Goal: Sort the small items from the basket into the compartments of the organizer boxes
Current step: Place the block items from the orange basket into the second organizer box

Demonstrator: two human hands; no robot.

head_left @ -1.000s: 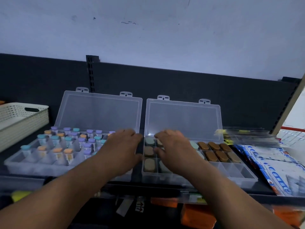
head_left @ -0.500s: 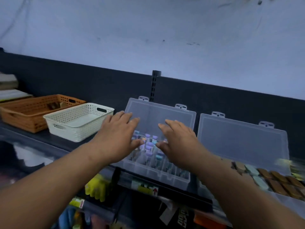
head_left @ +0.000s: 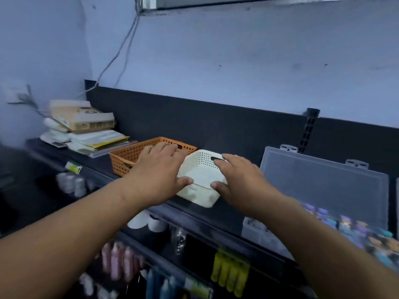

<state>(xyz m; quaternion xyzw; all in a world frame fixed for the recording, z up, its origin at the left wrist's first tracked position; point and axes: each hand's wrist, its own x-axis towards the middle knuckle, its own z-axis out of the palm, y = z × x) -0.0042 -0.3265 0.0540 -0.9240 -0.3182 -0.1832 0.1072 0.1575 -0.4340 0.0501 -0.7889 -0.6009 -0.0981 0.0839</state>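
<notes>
A white perforated basket stands on the dark shelf, with an orange basket just left of it. My left hand is spread flat over the gap between the two baskets, thumb at the white basket's front left rim. Opposite it, my right hand lies against that basket's right side, fingers apart, one fingertip by the handle slot. Neither hand holds anything. I see only the white floor inside the basket. To the right, a clear organizer box stands with its lid up, and blurred coloured-cap vials fill its compartments.
A stack of papers and cartons sits at the shelf's far left. A black slotted upright rises behind the organizer box. Below the shelf edge hang pink bottles and yellow items.
My view and both hands have swung left, from the two organizer boxes to the white basket. The second box with brown pieces has left the view.
</notes>
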